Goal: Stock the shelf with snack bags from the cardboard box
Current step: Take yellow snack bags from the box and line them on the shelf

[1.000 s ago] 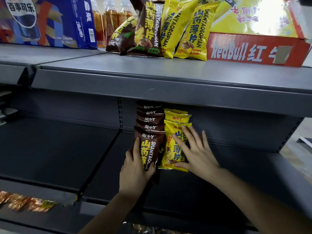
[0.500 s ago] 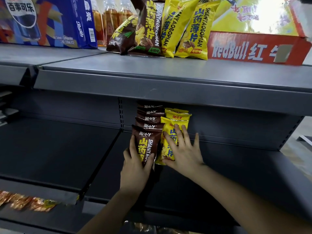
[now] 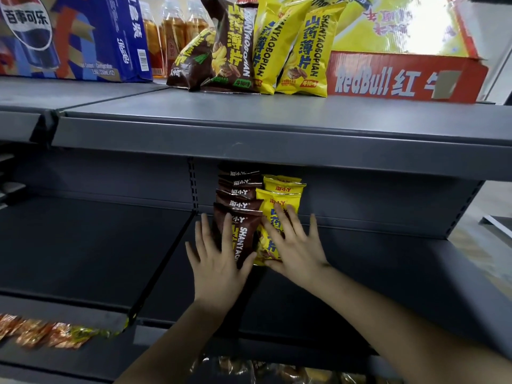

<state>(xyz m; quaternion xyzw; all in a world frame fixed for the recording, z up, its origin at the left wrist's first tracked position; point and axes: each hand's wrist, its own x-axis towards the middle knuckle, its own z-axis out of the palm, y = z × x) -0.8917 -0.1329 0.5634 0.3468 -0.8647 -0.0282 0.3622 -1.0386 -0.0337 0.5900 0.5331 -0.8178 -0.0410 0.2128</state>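
- The left hand [image 3: 219, 261] lay flat against the front brown bag [image 3: 245, 239]. Its fingers were straight and spread, with the thumb by the bag's lower right edge, and it pinched nothing.
- The right hand [image 3: 297, 252] lay the same way on the front yellow bag [image 3: 277, 201], fingers splayed and thumb near the bottom edge. The two hands sat side by side, almost touching.
- Both bags stood upright on the middle shelf [image 3: 388, 273], each at the head of a row. The brown row [image 3: 239, 191] held several bags, and a shorter yellow row [image 3: 284, 185] stood just to its right. Both ran toward the back panel.
- The step looked like squaring up the rows. Doing it well called for even palm pressure, low and central on each bag, pushed straight back. That would close up the rows without tipping the tops forward.
- The bags appeared air-filled and slippery, so gentle force seemed wise. A hard shove could crush the chips or send a bag sliding sideways.
- Bringing both fronts to one line would make the facing neat.
- More snack bags [image 3: 277, 45] leaned on the upper shelf [image 3: 249, 128] beside a RedBull cardboard tray [image 3: 401, 76]. Whether that tray was the supply box could not be told.
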